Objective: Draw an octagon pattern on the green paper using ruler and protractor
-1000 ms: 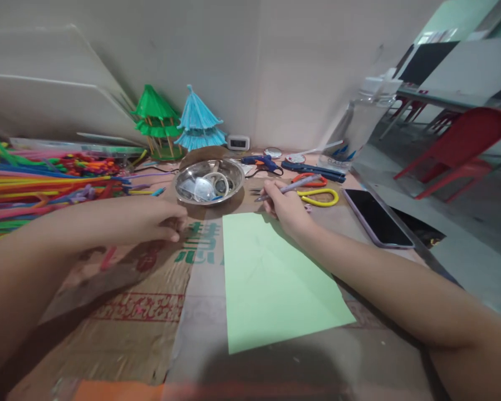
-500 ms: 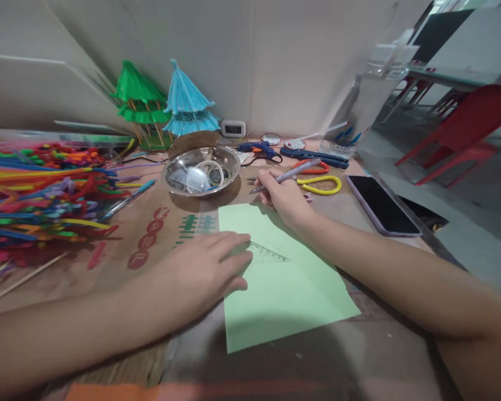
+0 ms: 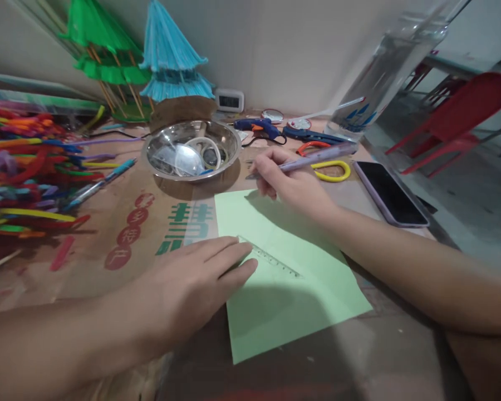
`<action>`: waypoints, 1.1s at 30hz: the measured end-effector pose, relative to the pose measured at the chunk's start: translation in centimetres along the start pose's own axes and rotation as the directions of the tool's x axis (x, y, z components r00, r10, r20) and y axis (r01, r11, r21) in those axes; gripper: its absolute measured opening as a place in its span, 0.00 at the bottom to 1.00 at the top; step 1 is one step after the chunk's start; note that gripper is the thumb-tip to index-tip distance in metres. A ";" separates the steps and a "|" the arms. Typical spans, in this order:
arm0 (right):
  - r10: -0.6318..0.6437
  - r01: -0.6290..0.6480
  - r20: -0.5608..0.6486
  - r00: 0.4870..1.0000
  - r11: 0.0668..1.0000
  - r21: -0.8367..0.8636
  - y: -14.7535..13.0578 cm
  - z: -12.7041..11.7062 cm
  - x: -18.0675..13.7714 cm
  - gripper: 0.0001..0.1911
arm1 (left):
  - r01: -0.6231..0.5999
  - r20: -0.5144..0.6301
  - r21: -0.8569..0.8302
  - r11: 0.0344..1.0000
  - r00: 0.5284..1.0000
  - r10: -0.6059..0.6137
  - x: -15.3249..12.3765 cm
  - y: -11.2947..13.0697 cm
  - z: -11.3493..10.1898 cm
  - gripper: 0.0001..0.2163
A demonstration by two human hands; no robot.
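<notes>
A light green sheet of paper [image 3: 267, 334] lies on the table in front of me. On it rests a clear ruler-like piece with scale marks [image 3: 278, 262], perhaps a set square; its left part is hidden under my fingers. My left hand [image 3: 192, 284] lies flat, fingers stretched out, with the fingertips over that clear piece and the paper's left side. In my right hand [image 3: 296, 184] is a purple pen [image 3: 321, 156], held in a writing grip above the paper's far edge. The pen's tip points left, apart from the marked piece.
A steel bowl [image 3: 150, 153] of small items stands behind the paper. Pipe cleaners [image 3: 20, 167] are heaped at left. Scissors with a yellow handle [image 3: 338, 171], a glue gun [image 3: 263, 127], a phone [image 3: 390, 192] and a water bottle [image 3: 371, 78] lie or stand to the right and back.
The view has tipped down and come closer, so the bowl and the paper umbrellas appear larger. My left hand stays on the clear piece; my right hand still holds the pen near the far edge.
</notes>
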State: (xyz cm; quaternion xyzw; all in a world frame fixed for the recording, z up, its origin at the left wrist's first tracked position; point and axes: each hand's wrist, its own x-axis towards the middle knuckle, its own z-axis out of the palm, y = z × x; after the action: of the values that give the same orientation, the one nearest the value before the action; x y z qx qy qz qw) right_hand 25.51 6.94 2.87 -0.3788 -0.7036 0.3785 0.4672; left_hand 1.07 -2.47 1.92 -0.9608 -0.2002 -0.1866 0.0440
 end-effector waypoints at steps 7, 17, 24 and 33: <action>-0.042 0.175 0.286 0.957 0.872 -0.457 -3.5 -2.6 -1.4 0.11 | -0.025 0.026 0.022 0.999 0.999 0.024 -0.3 -0.4 0.8 0.18; 0.115 0.153 0.296 0.948 0.651 -0.744 0.8 -4.6 -2.4 0.13 | -0.021 -0.022 0.071 0.997 0.999 0.023 0.6 -1.0 0.9 0.14; 0.012 0.160 0.212 0.977 0.611 -0.775 2.7 -4.1 -2.6 0.14 | 0.203 -0.148 0.298 0.933 0.975 -0.165 1.0 -6.5 -0.1 0.11; -0.067 0.169 0.163 0.984 0.624 -0.763 3.8 -4.5 -2.4 0.12 | 0.355 0.055 0.407 0.842 0.910 -0.410 -0.2 -11.5 -0.7 0.04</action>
State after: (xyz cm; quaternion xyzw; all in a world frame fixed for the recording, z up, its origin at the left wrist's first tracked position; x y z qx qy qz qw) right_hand 31.12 7.25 -0.10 -0.4722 -0.8474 0.0306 0.2408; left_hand -3.93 7.89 2.59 -0.8840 -0.4235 -0.0803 0.1809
